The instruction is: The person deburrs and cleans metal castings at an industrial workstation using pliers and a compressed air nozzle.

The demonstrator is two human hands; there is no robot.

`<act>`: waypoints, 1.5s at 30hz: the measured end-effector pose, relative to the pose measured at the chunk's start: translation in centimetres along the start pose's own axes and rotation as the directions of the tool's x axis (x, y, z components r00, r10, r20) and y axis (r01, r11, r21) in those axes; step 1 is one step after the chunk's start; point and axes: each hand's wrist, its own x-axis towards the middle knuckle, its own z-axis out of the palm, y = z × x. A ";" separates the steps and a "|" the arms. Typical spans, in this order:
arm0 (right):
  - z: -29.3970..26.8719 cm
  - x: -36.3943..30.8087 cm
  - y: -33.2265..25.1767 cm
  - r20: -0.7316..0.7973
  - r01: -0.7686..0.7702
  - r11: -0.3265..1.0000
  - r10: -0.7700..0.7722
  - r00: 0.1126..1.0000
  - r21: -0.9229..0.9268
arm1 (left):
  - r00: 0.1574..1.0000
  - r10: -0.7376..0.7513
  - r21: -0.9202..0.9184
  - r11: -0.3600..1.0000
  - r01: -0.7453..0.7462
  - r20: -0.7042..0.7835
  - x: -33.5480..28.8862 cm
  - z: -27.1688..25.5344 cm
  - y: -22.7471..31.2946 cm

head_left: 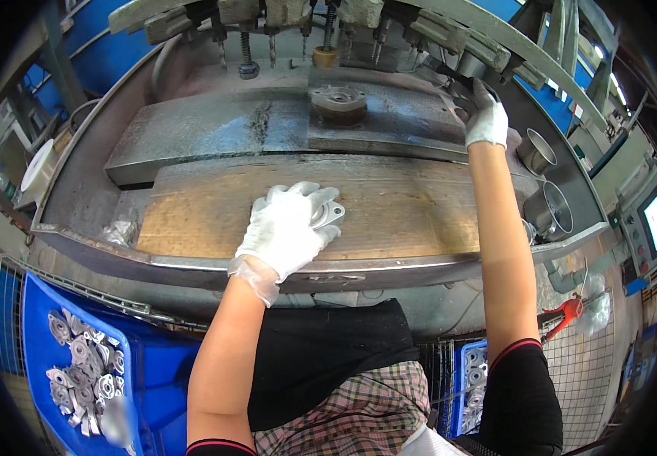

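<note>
My left hand (289, 226), in a white glove, lies over a small silvery metal flange part (331, 213) on the wooden board (404, 213) in front of me, its fingers closed around the part. My right hand (486, 120), also gloved in white, reaches far up to the right and grips a dark lever (459, 76) of the multi-spindle drilling machine. A round metal fixture (338, 101) sits on the steel machine table under the row of drill spindles (271, 38); nothing lies on it that I can make out.
A blue crate (43, 365) with several silvery flange parts stands at lower left; another blue crate (471, 384) of such parts is at lower right. Two metal cups (541, 182) stand at the tray's right end. A control panel with a screen (651, 220) is at far right.
</note>
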 end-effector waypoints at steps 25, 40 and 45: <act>4.0 -9.5 0.6 0.180 -0.004 1.000 0.004 0.984 -0.002 | 0.994 -0.072 0.012 0.997 0.071 0.079 -0.4 -0.3 -0.6; 6.5 -12.6 2.7 0.288 -0.150 0.988 0.155 0.945 -0.042 | 0.994 -0.074 -0.033 0.996 0.077 0.084 -0.6 -0.1 -1.0; 10.4 -13.9 3.4 0.207 -0.049 0.990 0.076 0.975 -0.132 | 0.996 -0.065 -0.042 0.997 0.068 0.064 -0.5 -0.1 -0.8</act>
